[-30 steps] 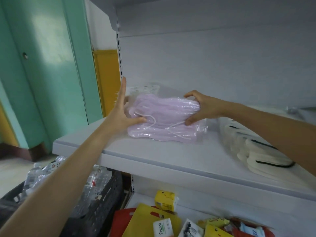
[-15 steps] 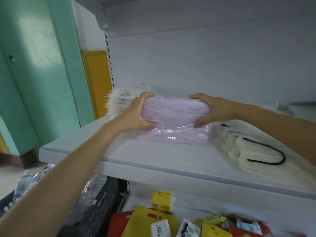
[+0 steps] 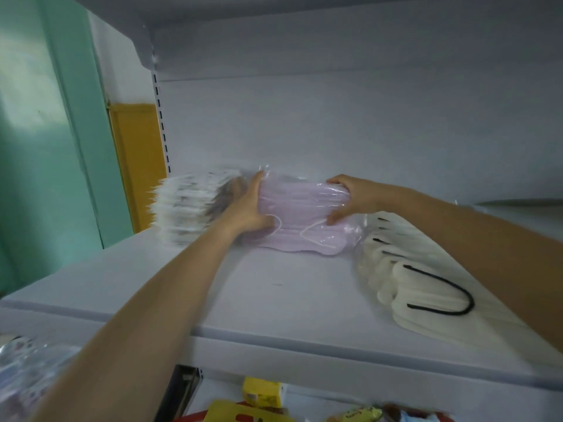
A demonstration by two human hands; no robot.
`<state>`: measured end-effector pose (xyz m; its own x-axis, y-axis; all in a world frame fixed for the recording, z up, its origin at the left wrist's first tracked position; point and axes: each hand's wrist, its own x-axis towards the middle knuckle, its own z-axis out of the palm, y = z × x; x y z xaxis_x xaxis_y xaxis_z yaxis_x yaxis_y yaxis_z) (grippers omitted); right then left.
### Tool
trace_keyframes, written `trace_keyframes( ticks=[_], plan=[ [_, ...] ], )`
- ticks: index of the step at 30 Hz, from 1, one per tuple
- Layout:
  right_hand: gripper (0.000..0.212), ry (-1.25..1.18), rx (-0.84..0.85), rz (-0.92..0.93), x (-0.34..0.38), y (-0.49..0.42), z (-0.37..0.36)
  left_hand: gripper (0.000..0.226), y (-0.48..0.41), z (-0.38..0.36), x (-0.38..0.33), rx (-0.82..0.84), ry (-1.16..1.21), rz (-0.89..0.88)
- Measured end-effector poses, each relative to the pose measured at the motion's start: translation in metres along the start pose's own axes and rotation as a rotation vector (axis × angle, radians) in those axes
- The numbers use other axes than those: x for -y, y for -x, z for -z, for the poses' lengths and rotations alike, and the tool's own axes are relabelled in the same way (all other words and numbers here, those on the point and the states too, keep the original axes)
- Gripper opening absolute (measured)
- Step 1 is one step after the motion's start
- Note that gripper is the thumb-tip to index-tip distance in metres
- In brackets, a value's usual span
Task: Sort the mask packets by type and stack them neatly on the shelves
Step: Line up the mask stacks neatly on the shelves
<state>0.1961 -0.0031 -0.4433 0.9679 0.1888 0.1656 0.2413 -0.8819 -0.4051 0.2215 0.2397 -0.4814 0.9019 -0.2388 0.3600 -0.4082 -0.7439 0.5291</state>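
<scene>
- The left hand (image 3: 248,208) grips the left end of a stack of clear plastic packets of pale pink face masks (image 3: 301,214), fingers over the top and thumb across the front.
- The right hand (image 3: 356,197) grips the stack's right end the same way, thumb pressed on the front.
- The pink stack rests on a pale grey metal shelf (image 3: 274,300), towards the back panel.
- Just left of the pink stack, touching the left hand, stands a blurred pile of white flat packets (image 3: 182,205).
- Just right of the pink stack lies a row of cream masks with black ear loops (image 3: 405,281), in clear wrap.
- Below and in front of the pink stack, on a lower level, sits a small yellow box (image 3: 262,391).
</scene>
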Motion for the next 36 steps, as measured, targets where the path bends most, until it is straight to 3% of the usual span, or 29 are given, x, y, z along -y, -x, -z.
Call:
trace_keyframes(
  ticks=[3, 5, 8, 13, 18, 22, 25, 28, 32, 34, 36],
  plan=[
    [0.093, 0.002, 0.013, -0.012, 0.004, -0.012, 0.002, 0.098, 0.005, -0.009, -0.013, -0.166, -0.409, -0.132],
    [0.084, -0.014, 0.019, -0.011, 0.007, -0.021, 0.002, 0.095, 0.006, -0.017, -0.019, -0.162, -0.565, -0.268],
    [0.069, -0.02, 0.071, -0.037, 0.006, -0.035, -0.001, 0.085, 0.005, -0.025, -0.014, -0.071, -0.65, -0.314],
    [0.045, -0.104, 0.159, -0.123, -0.003, -0.038, -0.005, 0.066, 0.006, -0.025, -0.001, -0.093, -0.611, -0.321],
    [0.08, -0.136, 0.186, -0.145, -0.008, -0.043, -0.005, 0.063, 0.005, -0.022, 0.003, -0.055, -0.577, -0.277],
    [0.081, -0.133, 0.248, -0.145, 0.002, -0.046, 0.015, 0.064, 0.005, -0.022, 0.003, -0.069, -0.539, -0.285],
    [0.112, -0.072, 0.263, -0.214, -0.007, -0.051, 0.026, 0.068, 0.007, -0.023, 0.002, -0.06, -0.557, -0.308],
    [0.113, 0.102, 0.28, -0.2, -0.006, -0.048, 0.022, 0.072, 0.006, -0.024, 0.003, 0.005, -0.591, -0.285],
    [0.122, 0.535, 0.101, -0.143, 0.018, -0.031, 0.037, 0.076, 0.004, -0.025, 0.004, 0.055, -0.574, -0.289],
    [0.121, 0.517, 0.026, -0.09, 0.034, -0.024, 0.044, 0.079, 0.004, -0.025, 0.004, 0.062, -0.561, -0.3],
    [0.104, 0.409, -0.054, 0.031, 0.043, -0.028, 0.029, 0.082, 0.005, -0.024, 0.003, 0.077, -0.545, -0.303]
  ],
)
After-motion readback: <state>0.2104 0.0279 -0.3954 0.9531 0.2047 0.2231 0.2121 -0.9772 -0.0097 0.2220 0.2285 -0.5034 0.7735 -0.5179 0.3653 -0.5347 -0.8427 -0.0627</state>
